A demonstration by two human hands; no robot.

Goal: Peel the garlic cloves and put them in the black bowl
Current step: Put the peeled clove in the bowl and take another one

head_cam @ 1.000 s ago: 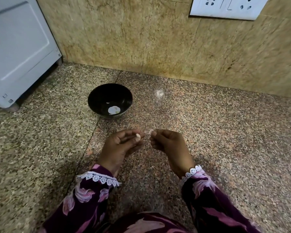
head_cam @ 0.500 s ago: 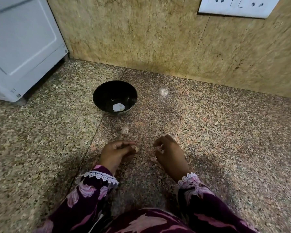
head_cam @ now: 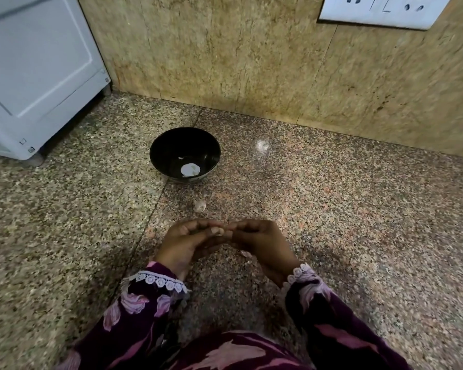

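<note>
Head view, lower centre of the frame: two patterned, lace-cuffed sleeves [head_cam: 155, 297] lead up to the left hand [head_cam: 190, 241] and right hand [head_cam: 259, 243], fingertips pressed together around something small and pale; what it is I cannot tell. A papery scrap [head_cam: 246, 253] lies under the right hand. Farther up, a garlic clove [head_cam: 199, 205] sits on the granite counter [head_cam: 358, 222], just below the black bowl [head_cam: 166, 145] holding a pale piece [head_cam: 189, 170].

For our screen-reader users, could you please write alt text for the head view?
Left hand and right hand meet fingertip to fingertip over a granite counter, below a black bowl holding a pale piece.
</note>
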